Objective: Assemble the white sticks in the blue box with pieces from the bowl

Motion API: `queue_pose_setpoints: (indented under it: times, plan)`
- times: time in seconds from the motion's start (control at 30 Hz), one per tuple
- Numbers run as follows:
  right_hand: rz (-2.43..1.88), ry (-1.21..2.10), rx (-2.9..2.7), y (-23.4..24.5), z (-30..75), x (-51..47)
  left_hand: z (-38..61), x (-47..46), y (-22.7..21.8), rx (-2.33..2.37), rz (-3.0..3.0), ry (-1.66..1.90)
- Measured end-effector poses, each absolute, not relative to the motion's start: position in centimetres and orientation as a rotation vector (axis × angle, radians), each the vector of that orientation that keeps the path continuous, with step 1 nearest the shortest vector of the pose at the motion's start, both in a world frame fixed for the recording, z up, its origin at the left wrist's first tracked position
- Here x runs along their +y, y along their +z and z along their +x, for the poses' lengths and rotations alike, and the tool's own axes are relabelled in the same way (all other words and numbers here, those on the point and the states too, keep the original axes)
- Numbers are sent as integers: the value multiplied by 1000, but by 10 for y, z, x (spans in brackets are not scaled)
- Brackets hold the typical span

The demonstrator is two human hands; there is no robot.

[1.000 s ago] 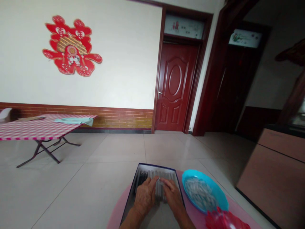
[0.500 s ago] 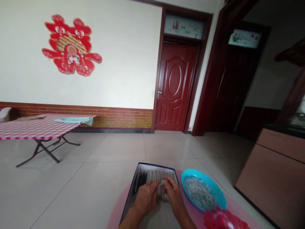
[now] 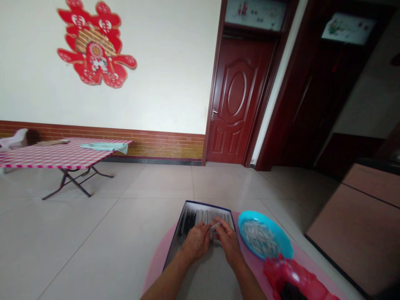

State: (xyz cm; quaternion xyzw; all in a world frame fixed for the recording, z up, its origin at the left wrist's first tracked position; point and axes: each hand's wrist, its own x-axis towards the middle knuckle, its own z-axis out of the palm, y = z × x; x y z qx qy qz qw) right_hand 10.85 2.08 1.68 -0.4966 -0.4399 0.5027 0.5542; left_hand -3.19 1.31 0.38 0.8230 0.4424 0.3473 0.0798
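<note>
A shallow dark-rimmed box lies on a round pink table, with rows of thin dark and pale stick-like pieces inside. Both my hands rest in the box. My left hand has its fingers curled down onto the rows. My right hand pinches a small pale piece between thumb and fingers, and the fingertips of both hands meet at it. A blue bowl holding several small white pieces sits just right of the box.
A red plastic container stands at the table's near right. Tiled floor stretches ahead to a red door. A folding table with a checked cloth stands far left. A wooden cabinet is at right.
The view has tipped down and shifted, showing more of my forearms. My hands have drawn closer together in the box, and the right fingers now pinch a small pale piece.
</note>
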Motion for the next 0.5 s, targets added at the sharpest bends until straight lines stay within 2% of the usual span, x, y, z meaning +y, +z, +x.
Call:
queue_pose_setpoints:
  times: [0.5]
  plan:
    - [-1199,1282,-1024,11,112,21,-30,8,10,1495,2478,862]
